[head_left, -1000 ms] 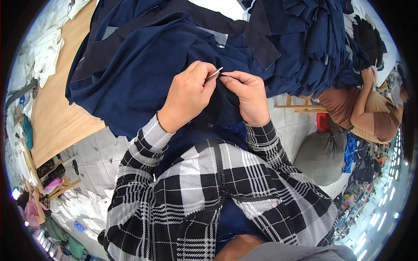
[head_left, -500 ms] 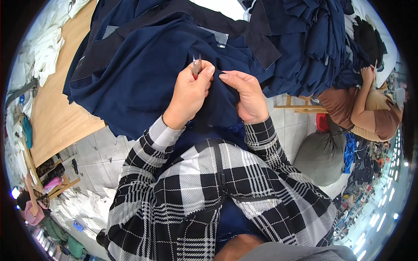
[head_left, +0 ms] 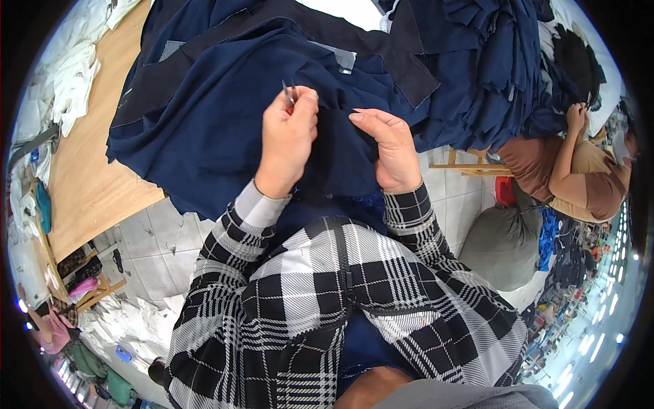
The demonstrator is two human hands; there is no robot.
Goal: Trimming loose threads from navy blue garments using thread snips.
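Note:
My left hand (head_left: 288, 143) is closed round a pair of small thread snips (head_left: 289, 97) with a bit of red at the grip. Their two metal blades point up, slightly apart, above the navy cloth (head_left: 211, 116). To its right, my right hand (head_left: 394, 146) pinches an edge of that cloth between thumb and fingers; the other fingers curl in under it. The cloth hangs off the table's near edge toward my lap. A dark facing strip (head_left: 266, 17) and a small pale label (head_left: 346, 63) show on the cloth beyond my hands.
A big heap of navy garment pieces (head_left: 477, 75) lies to the right. The wooden table top (head_left: 102, 143) shows on the left, with white cloth (head_left: 76, 85) beyond it. A seated co-worker (head_left: 572, 163) is at the right, near a grey sack (head_left: 501, 245).
My left hand, with the snips in it, has moved left and away from my right hand, widening the gap between them. My right hand has stayed almost in place.

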